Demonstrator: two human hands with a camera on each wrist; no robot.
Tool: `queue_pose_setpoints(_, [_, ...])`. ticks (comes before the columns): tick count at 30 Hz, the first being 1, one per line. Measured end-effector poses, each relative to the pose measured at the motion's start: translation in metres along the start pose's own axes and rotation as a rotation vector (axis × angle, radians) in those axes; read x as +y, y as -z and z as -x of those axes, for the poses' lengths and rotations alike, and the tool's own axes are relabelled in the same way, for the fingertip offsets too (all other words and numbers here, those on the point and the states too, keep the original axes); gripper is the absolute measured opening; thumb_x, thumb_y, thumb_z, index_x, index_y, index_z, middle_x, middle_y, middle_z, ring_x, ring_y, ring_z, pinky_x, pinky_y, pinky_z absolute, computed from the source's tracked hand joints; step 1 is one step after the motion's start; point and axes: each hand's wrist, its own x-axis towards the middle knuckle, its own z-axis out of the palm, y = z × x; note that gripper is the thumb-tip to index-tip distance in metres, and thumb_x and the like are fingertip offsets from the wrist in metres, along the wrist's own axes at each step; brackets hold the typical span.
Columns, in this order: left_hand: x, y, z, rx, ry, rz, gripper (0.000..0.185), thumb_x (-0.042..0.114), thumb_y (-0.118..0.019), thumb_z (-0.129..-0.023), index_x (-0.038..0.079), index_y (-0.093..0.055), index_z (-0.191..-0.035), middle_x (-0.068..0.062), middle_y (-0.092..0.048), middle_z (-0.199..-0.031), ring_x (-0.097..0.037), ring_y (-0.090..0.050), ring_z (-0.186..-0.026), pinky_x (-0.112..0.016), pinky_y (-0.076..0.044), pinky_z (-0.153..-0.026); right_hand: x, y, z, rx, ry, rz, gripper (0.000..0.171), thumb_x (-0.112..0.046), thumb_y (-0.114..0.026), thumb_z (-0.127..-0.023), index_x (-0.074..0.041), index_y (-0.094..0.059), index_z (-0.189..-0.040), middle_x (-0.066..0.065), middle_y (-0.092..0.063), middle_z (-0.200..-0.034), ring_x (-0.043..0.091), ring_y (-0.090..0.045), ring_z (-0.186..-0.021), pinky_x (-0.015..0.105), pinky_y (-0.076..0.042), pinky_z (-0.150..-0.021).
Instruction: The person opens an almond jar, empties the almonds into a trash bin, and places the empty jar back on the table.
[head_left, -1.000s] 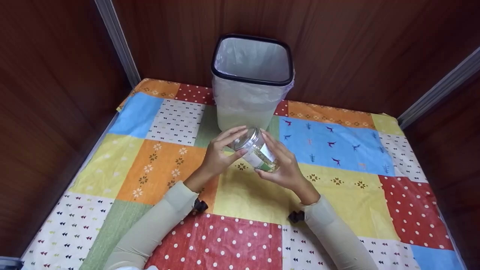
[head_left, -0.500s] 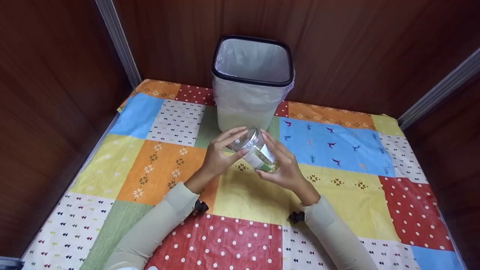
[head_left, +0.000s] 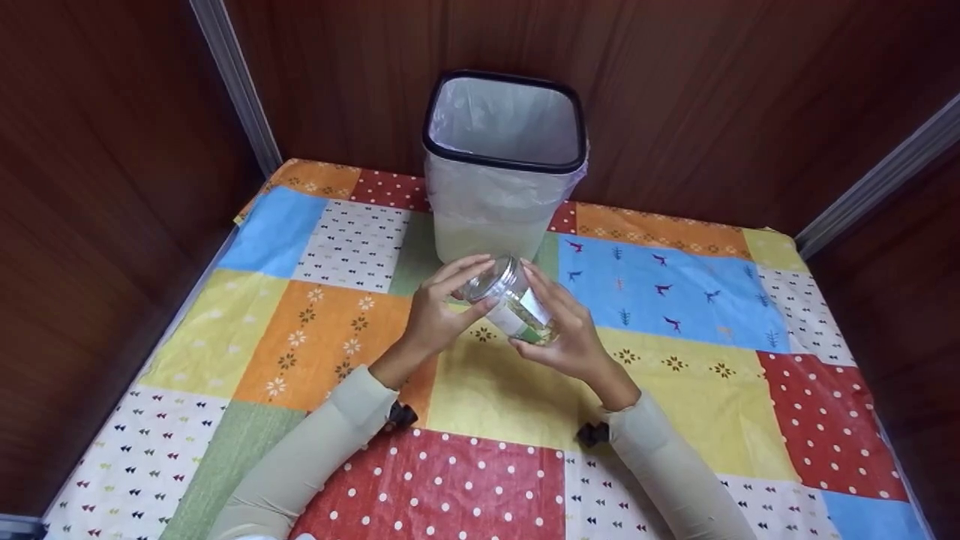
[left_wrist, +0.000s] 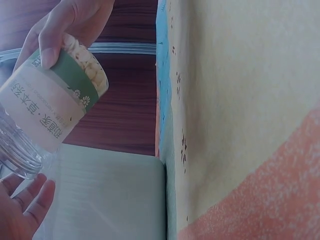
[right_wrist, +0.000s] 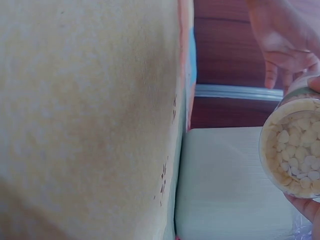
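Two hands on one jar, seen from the head view: I note the left hand with its fingers curled round the clear lid end of the jar, and the right hand wrapped round the labelled lower part, thumb and fingers closed on it. Jar is held tilted, lid end up and to the left, bottom end down and to the right, lifted above the patchwork tablecloth over a yellow patch. Just behind the jar stands a lined waste bin with a black rim, against the wood-panelled wall. Both forearms in pale sleeves come in from the near edge. Left wrist view: the jar fills the upper left, white and green label with printed characters, pale round pieces visible at its bottom end; right hand grips that end from above, a fingertip laid on the green band; fingers of the left hand show at the lower left by the clear end, though how tightly they hold I cannot tell from here. Right wrist view: bottom of the jar at the right edge, packed with pale round pieces; left hand above it, the bin's pale side behind.
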Motion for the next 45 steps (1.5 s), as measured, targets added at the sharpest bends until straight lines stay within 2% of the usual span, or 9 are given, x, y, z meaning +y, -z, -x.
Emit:
queue_pose_setpoints(5, [-0.002,0.001,0.000,-0.005,-0.010,0.016,0.048,0.041,-0.070,-0.093,0.017,-0.068,-0.134,0.002,-0.062,-0.139,-0.013,-0.060,-0.123,-0.030,-0.058,-0.079,0.000,-0.001,0.001,-0.006,-0.005,-0.006,0.096,-0.012,-0.091,-0.068,0.006,-0.043,-0.148,0.020,-0.044,-0.155,0.036,-0.051,-0.135,0.039,-0.052,-0.101])
queue_pose_setpoints(10, [-0.006,0.003,0.000,-0.026,-0.034,0.078,0.047,0.031,-0.068,-0.093,0.015,-0.066,-0.137,-0.001,-0.060,-0.142,-0.016,-0.060,-0.122,-0.034,-0.058,-0.073,0.000,0.000,0.001,-0.005,-0.015,-0.017,0.095,-0.012,-0.091,-0.068,0.005,-0.044,-0.149,0.020,-0.045,-0.155,0.033,-0.052,-0.134,0.032,-0.051,-0.101])
queue_pose_setpoints(19, [-0.011,0.004,0.000,-0.099,-0.061,0.223,0.049,0.007,-0.072,-0.090,0.003,-0.062,-0.138,-0.014,-0.054,-0.149,-0.028,-0.056,-0.130,-0.035,-0.059,-0.086,0.000,0.001,0.001,-0.009,-0.019,-0.019,0.099,-0.014,-0.093,-0.067,0.005,-0.043,-0.150,0.020,-0.044,-0.155,0.035,-0.050,-0.136,0.035,-0.049,-0.104])
queue_pose_setpoints(22, [-0.007,0.005,-0.001,-0.109,-0.060,0.264,0.050,0.001,-0.071,-0.088,-0.003,-0.060,-0.137,-0.020,-0.052,-0.148,-0.033,-0.056,-0.130,-0.037,-0.058,-0.089,0.000,0.001,0.000,-0.009,-0.024,-0.019,0.099,-0.014,-0.093,-0.067,0.003,-0.042,-0.151,0.019,-0.043,-0.156,0.035,-0.050,-0.137,0.037,-0.050,-0.105])
queue_pose_setpoints(29, [0.020,0.017,-0.005,-0.137,-0.050,0.324,0.049,-0.001,-0.067,-0.089,-0.010,-0.057,-0.136,-0.029,-0.050,-0.146,-0.034,-0.053,-0.134,-0.039,-0.056,-0.096,0.000,0.000,0.001,-0.011,-0.021,-0.021,0.099,-0.016,-0.092,-0.068,0.005,-0.042,-0.150,0.019,-0.043,-0.156,0.035,-0.048,-0.138,0.040,-0.048,-0.107])
queue_pose_setpoints(34, [0.022,0.018,-0.006,-0.152,-0.052,0.333,0.048,-0.001,-0.067,-0.088,-0.010,-0.057,-0.135,-0.030,-0.049,-0.147,-0.037,-0.051,-0.135,-0.039,-0.055,-0.097,-0.001,-0.001,0.001,-0.004,-0.026,-0.027,0.098,-0.013,-0.092,-0.067,0.005,-0.043,-0.149,0.021,-0.043,-0.156,0.036,-0.048,-0.138,0.040,-0.048,-0.107])
queue_pose_setpoints(36, [0.021,0.018,-0.006,-0.154,-0.052,0.335,0.048,-0.001,-0.066,-0.089,-0.009,-0.058,-0.135,-0.030,-0.049,-0.146,-0.038,-0.051,-0.135,-0.039,-0.055,-0.097,-0.001,0.000,0.002,-0.001,-0.035,-0.025,0.098,-0.012,-0.092,-0.067,0.003,-0.044,-0.150,0.020,-0.044,-0.155,0.035,-0.049,-0.137,0.039,-0.048,-0.107])
queue_pose_setpoints(40, [0.006,0.011,-0.004,-0.148,-0.049,0.320,0.049,0.000,-0.067,-0.089,-0.006,-0.058,-0.137,-0.026,-0.050,-0.148,-0.037,-0.050,-0.136,-0.039,-0.056,-0.095,-0.001,0.000,0.002,0.002,-0.051,-0.021,0.098,-0.012,-0.092,-0.066,-0.002,-0.045,-0.152,0.019,-0.045,-0.155,0.032,-0.052,-0.134,0.034,-0.048,-0.104])
queue_pose_setpoints(45, [-0.012,0.005,0.000,-0.142,-0.041,0.281,0.051,0.008,-0.071,-0.091,0.004,-0.060,-0.140,-0.013,-0.052,-0.151,-0.028,-0.051,-0.135,-0.038,-0.058,-0.090,-0.001,0.000,0.003,-0.010,-0.051,-0.020,0.099,-0.013,-0.092,-0.067,0.000,-0.043,-0.152,0.019,-0.043,-0.156,0.033,-0.051,-0.135,0.034,-0.049,-0.104])
